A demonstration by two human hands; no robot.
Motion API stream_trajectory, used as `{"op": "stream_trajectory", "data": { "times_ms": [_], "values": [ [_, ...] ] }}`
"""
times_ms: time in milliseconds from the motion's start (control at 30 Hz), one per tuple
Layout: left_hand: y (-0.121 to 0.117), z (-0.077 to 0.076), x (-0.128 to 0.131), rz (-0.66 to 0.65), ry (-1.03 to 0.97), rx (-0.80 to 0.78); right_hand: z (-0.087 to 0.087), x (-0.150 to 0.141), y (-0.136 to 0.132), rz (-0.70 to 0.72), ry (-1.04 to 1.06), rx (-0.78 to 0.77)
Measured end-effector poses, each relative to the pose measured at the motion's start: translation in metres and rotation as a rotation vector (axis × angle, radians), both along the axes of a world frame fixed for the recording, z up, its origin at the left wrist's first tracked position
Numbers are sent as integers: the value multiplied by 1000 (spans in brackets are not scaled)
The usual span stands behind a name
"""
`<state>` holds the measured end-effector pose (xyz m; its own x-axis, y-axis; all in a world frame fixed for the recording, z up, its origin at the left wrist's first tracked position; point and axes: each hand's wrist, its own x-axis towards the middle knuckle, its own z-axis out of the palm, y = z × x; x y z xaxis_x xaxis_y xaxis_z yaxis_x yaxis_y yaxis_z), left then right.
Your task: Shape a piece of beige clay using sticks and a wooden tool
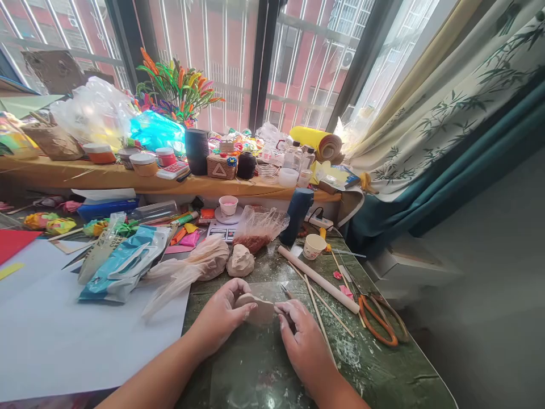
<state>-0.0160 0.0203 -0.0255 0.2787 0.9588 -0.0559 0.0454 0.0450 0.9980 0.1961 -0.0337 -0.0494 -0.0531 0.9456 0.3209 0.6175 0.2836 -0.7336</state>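
Note:
A flat, thin piece of beige clay (pixel 260 312) is held up between both hands over a clear sheet (pixel 238 358) on the dark green table. My left hand (pixel 225 315) pinches its left side between thumb and fingers. At the right edge of the clay, my right hand (pixel 300 332) has its fingers closed on the rim. A pointed tool, perhaps a craft knife (pixel 286 291), shows just behind the right fingers; whether that hand also grips it I cannot tell. Beyond the hands sits a rough lump of clay (pixel 240 261).
Right of the hands lie a rolling pin (pixel 319 280), thin wooden sticks (pixel 317 315) and orange-handled scissors (pixel 378 321). A paper cup (pixel 314 246) and dark blue bottle (pixel 297 216) stand behind. At left are a plastic bag (pixel 191 267), a blue packet (pixel 128 264) and white paper (pixel 106 341).

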Motion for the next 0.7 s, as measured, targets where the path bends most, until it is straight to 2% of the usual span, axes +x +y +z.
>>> {"op": "stream_trajectory", "data": {
  "times_ms": [133, 233, 367, 533, 600, 700],
  "values": [
    [-7, 3, 4, -113, 32, 71, 2, 6, 0, -76, 134, -41],
    [-10, 7, 4, -185, 201, 132, 4, 8, 0, -74, 201, -42],
    [-8, 10, 2, -256, 383, 193, 3, 8, -1, -2, 176, -36],
    [-7, 13, 1, -292, 536, 320, -1, 6, 0, -64, 127, -50],
    [-9, 14, 1, -271, 513, 347, -3, 5, 1, -88, 89, -26],
    [-12, 13, 0, -199, 356, 412, -5, 5, 2, -110, 18, 13]
  ]
}}
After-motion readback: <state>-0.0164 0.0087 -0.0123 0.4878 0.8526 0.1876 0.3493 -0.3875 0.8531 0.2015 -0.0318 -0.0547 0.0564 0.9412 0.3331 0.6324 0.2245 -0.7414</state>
